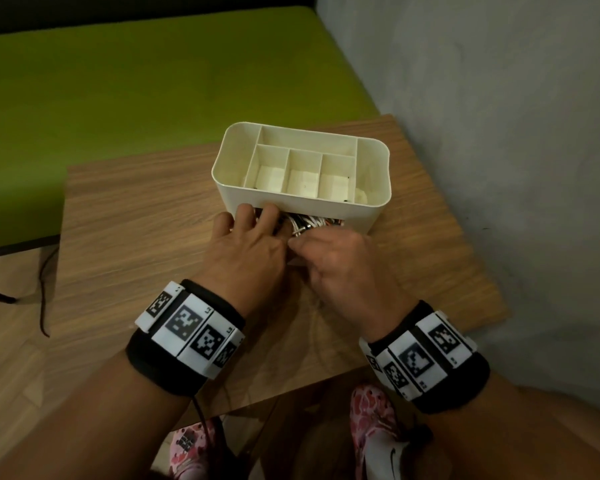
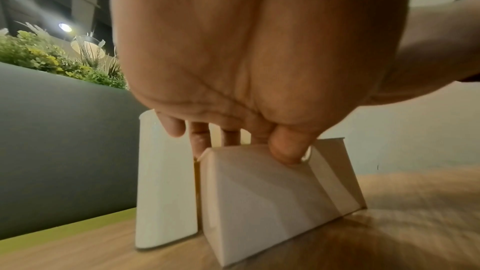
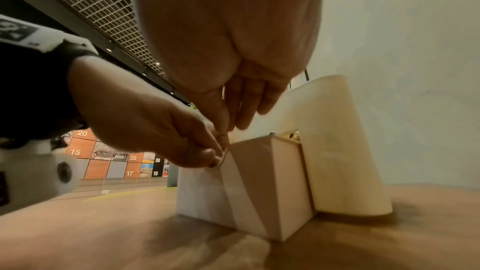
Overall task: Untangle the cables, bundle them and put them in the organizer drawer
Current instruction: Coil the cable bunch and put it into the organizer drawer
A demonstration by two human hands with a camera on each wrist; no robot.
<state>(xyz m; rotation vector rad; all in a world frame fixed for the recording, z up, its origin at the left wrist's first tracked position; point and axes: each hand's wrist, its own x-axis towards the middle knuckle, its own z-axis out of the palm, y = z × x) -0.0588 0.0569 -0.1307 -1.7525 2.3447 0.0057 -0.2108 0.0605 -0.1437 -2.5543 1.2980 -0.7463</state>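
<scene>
A white organizer (image 1: 326, 206) with open top compartments stands on the wooden table (image 1: 136, 220). Its drawer (image 2: 259, 202) is pulled out toward me, and a bunch of white and dark cables (image 1: 312, 225) lies in it. My left hand (image 1: 257, 220) reaches over the drawer's front wall, fingers inside and thumb (image 2: 285, 149) pressed on the front at a notch. My right hand (image 1: 329, 251) is beside it, and its straight fingers (image 3: 246, 114) point down into the drawer (image 3: 259, 188) onto the cables. Both hands hide most of the drawer in the head view.
A grey wall (image 1: 499, 133) runs close along the table's right side. A green bench (image 1: 153, 81) lies behind and to the left. A thin black cord (image 1: 42, 299) hangs off the table's left edge. Bare tabletop lies left of the organizer.
</scene>
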